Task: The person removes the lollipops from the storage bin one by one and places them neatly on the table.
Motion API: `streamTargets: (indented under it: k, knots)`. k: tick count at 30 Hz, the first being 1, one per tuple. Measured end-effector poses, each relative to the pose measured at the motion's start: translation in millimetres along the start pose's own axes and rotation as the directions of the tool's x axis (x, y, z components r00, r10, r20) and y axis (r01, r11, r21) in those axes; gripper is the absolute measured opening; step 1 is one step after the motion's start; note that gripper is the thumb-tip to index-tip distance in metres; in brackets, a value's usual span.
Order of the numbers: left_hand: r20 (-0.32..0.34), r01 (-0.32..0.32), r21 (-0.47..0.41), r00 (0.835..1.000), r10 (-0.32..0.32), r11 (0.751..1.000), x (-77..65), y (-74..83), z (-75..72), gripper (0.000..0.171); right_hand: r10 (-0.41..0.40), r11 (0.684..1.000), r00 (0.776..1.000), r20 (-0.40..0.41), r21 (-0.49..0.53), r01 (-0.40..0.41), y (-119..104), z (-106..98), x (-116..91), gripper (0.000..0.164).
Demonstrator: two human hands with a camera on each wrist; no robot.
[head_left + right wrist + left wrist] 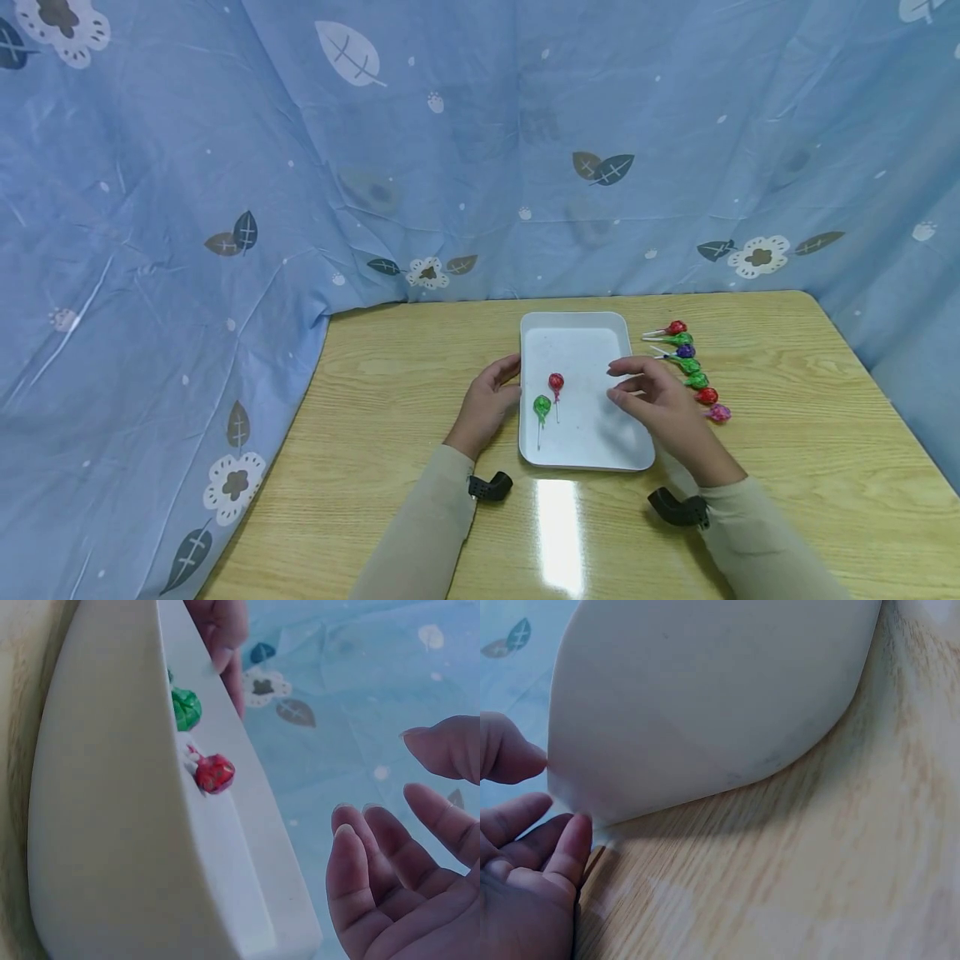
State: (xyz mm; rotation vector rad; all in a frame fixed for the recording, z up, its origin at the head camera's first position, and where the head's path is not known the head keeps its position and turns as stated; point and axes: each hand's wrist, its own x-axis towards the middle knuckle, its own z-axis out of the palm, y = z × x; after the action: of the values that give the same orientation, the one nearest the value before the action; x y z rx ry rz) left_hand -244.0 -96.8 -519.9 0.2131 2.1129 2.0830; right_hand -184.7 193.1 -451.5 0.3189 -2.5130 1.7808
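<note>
A white tray (592, 333) lies on the table with a red lollipop (556, 382) and a green lollipop (542, 406) inside, sticks toward the near side. My left hand (489, 404) touches the tray's left side with its fingertips; in the left wrist view the thumb and fingers (570, 847) meet the tray wall. Over the tray's right part hovers my right hand (660, 404), fingers relaxed and apart. The right wrist view shows nothing between the right thumb and fingers (349, 862), and both lollipops beyond the tray wall.
Right of the tray, several lollipops form a column: a red one (677, 327) at the far end, then green and purple (686, 352), and a pink one (718, 413) nearest. Some sticks are hidden behind the right hand. A blue patterned curtain (480, 150) hangs behind the wooden table (390, 375).
</note>
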Motion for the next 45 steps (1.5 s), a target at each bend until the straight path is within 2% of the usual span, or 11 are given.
streamTargets:
  k: [14, 24, 31, 34, 40, 45]
  knots:
    - [0.002, 0.014, 0.005, 1.0, -0.015, 1.0, 0.0, 0.9, -0.1, 0.056, -0.002, 1.0, 0.999, 0.054, 0.026, 0.0, 1, 24, 20, 0.039]
    - [0.008, 0.012, 0.01, 1.0, -0.013, 1.0, -1.3, 2.6, 0.3, 0.055, 0.053, 0.998, 0.994, 0.092, -0.021, -0.052, -5, 32, 30, 0.039]
    - [0.011, 0.007, 0.006, 1.0, -0.007, 1.0, -1.1, 1.9, -0.1, 0.056, 0.085, 0.996, 0.98, 0.178, -0.013, -0.084, -4, 38, 39, 0.047]
    - [0.007, 0.005, 0.011, 1.0, -0.005, 1.0, -1.0, 1.8, -0.3, 0.056, 0.1, 0.995, 0.972, 0.212, -0.028, -0.096, -1, 41, 42, 0.052]
    - [0.003, 0.01, 0.005, 1.0, -0.01, 1.0, 0.1, 1.7, -0.7, 0.055, 0.129, 0.991, 0.966, 0.224, -0.069, -0.116, 10, 48, 46, 0.055]
    - [0.008, 0.01, 0.006, 1.0, -0.01, 1.0, 0.2, 2.7, -1.7, 0.055, 0.098, 0.993, 0.962, 0.253, -0.084, -0.079, 21, 51, 46, 0.055]
